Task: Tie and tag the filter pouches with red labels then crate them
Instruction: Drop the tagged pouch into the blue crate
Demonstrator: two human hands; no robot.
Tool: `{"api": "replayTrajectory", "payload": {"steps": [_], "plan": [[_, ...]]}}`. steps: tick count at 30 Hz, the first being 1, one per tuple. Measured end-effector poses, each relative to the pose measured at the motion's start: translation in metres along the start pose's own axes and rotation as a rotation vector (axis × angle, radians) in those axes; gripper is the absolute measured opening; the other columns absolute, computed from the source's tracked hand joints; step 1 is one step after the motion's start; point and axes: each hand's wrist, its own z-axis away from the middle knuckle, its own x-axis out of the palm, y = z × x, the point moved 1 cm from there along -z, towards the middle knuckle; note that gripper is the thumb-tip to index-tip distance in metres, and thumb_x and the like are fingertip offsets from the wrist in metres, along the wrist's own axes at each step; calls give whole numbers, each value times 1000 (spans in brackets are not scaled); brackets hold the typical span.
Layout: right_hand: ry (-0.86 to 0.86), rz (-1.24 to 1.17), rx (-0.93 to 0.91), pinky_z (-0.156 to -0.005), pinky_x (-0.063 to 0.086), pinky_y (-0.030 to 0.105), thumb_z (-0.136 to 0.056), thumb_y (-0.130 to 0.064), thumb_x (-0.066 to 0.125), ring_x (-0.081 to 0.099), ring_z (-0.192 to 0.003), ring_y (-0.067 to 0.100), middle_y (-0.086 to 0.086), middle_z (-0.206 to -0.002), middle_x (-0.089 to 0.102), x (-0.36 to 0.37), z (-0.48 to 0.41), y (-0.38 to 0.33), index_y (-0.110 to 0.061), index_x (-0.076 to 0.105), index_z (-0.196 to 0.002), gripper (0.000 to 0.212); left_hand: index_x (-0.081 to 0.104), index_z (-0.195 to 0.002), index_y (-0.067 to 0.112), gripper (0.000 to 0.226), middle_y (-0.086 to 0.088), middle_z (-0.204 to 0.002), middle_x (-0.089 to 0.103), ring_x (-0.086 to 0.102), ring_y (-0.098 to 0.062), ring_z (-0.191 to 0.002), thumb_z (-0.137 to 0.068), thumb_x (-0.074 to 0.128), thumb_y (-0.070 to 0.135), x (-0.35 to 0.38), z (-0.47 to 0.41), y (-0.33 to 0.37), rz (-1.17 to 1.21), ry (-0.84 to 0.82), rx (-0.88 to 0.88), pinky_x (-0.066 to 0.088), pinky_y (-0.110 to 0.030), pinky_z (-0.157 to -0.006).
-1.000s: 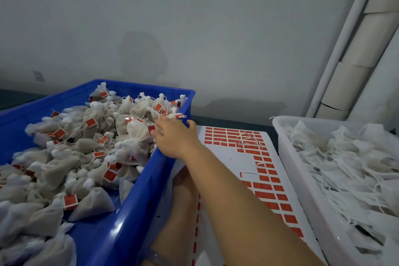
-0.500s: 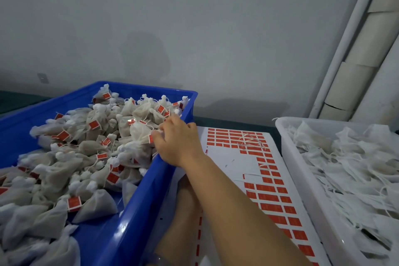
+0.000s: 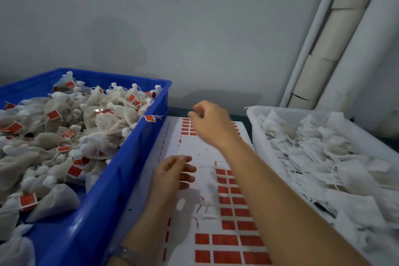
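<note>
The blue crate (image 3: 138,157) on the left holds several tied filter pouches (image 3: 108,119) with red labels. One red label (image 3: 150,118) lies on the crate's right rim. A white sheet (image 3: 194,153) of red labels (image 3: 228,211) lies flat between the crates. My right hand (image 3: 212,123) hovers over the sheet's far end with fingers loosely curled and nothing visible in them. My left hand (image 3: 172,174) rests on the sheet beside the blue crate, fingers relaxed. The white crate (image 3: 252,114) on the right holds several untied white pouches (image 3: 323,157) with loose strings.
A grey wall stands right behind the crates. White pipes (image 3: 319,49) run up the back right corner. Loose string bits (image 3: 207,211) lie on the sheet. A bracelet (image 3: 127,252) is on my left wrist.
My right hand has pulled back from the blue crate's rim to the right, over the label sheet. My left hand, earlier hidden under the right arm, now shows on the sheet.
</note>
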Motion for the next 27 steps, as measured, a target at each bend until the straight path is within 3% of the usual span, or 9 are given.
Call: {"api": "replayTrajectory", "payload": {"steps": [5,7,10,12,16,19,23,27], "plan": [[175,329,408,-74,46,32,-92,-16,49,56,-80,22,11,-107,62,-81,-3,76,-9,57,-109,20,66,-91,16,19,-2,-80,70,67,-18,-67,-95,49,24,2,2,0,-58,-26,9,49,-18,-52],[91,414,543,-84,48,38,-92,-16,49,57,-92,32,15,-105,62,-90,5,104,-3,58,-109,24,66,-91,16,18,-2,-80,70,66,-18,-67,-94,50,24,2,3,1,-71,-28,3,49,-18,-52],[-80,224,657,-77,55,38,-87,-19,60,64,-80,28,11,-87,64,-85,18,122,-5,62,-92,15,66,-91,16,17,-1,-79,70,66,-17,-66,-94,50,23,2,3,1,-62,-31,8,49,-17,-52],[-139,135,672,-70,58,37,-83,-18,67,68,-73,25,9,-82,67,-86,22,123,-10,65,-86,9,66,-90,17,17,-2,-79,70,66,-17,-67,-94,50,23,1,2,0,-86,-24,15,49,-17,-52],[-250,266,683,-69,59,36,-80,-12,68,70,-76,28,12,-85,69,-87,25,130,-6,69,-93,14,66,-89,17,17,0,-77,70,66,-16,-65,-94,51,23,1,1,-1,-82,-29,18,49,-16,-52],[-282,356,672,-73,57,35,-81,-8,66,68,-76,27,13,-87,68,-81,26,134,-3,68,-96,15,66,-89,18,16,1,-76,70,67,-16,-65,-94,51,23,2,1,0,-83,-32,23,49,-16,-52],[-251,368,668,-67,58,34,-81,-5,64,64,-66,25,15,-82,67,-86,22,135,0,68,-91,12,66,-88,18,16,4,-73,70,67,-15,-64,-93,52,23,2,1,-1,-87,-30,34,49,-16,-52],[-398,431,624,-55,52,25,-80,-16,68,66,-73,19,4,-84,66,-92,24,131,-14,67,-94,14,67,-89,18,15,4,-73,70,67,-16,-66,-93,53,23,2,0,-2,-94,-50,36,50,-17,-54]]}}
